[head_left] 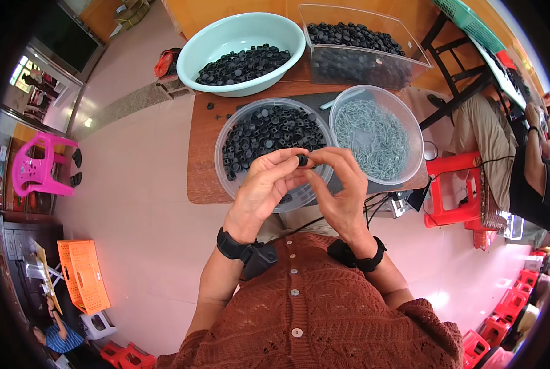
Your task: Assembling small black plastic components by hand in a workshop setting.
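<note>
Pinching a cap (302,160) with both left hand (261,186) and right hand (344,189); probably light, stiff, slightly slippery; best gripped around the sides.

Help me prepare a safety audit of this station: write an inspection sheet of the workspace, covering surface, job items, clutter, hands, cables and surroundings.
Surface: brown table, mostly covered by containers.
Job items: clear round tub of black plastic parts; clear round tub of thin silvery metal pieces; pale green basin and clear rectangular bin, both holding black parts.
Clutter: a few stray black pieces left of the tubs.
Hands: fingers of the left hand and right hand hold one small black cap over the tub of black parts.
Cables: dark cables below the table's near right edge.
Surroundings: pink chair and orange crate at left; red stool and seated person at right.
</note>
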{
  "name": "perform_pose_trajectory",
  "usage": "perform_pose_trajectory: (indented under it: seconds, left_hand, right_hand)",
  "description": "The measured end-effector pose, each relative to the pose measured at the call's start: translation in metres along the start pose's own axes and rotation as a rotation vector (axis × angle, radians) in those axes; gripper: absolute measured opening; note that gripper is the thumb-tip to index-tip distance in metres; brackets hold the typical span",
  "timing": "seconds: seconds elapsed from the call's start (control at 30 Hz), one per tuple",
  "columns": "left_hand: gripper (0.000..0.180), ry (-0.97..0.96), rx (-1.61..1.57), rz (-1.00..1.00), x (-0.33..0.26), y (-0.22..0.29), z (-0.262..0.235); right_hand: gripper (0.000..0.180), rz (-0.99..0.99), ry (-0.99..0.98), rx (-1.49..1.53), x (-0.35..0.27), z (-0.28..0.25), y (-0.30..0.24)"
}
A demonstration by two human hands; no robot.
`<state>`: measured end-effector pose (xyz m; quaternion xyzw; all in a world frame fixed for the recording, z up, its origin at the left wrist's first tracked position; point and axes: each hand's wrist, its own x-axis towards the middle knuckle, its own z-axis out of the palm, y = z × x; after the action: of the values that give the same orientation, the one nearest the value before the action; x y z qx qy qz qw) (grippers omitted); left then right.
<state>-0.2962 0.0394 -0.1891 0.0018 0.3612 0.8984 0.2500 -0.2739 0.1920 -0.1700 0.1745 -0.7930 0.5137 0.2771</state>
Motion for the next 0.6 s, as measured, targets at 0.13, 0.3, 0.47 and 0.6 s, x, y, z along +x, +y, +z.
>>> perform_pose_trajectory:
  seconds: [0.13,0.3,0.47,0.6]
  left_hand:
    - [0.025,0.030,0.024,0.018,-0.001,-0.002,-0.001]
    - [0.022,0.085,0.105,0.084,-0.002,-0.006,0.000]
    - [0.020,0.110,0.124,0.084,-0.004,-0.007,-0.001]
    - [0.021,0.115,0.165,0.047,-0.003,-0.004,-0.004]
  right_hand:
    - [0.030,0.078,-0.094,0.055,0.002,0.004,-0.003]
    - [0.029,0.008,-0.046,-0.075,-0.002,0.016,-0.003]
    - [0.030,0.017,-0.062,-0.107,-0.003,0.019,0.003]
    - [0.026,-0.036,-0.095,-0.103,0.002,0.017,0.008]
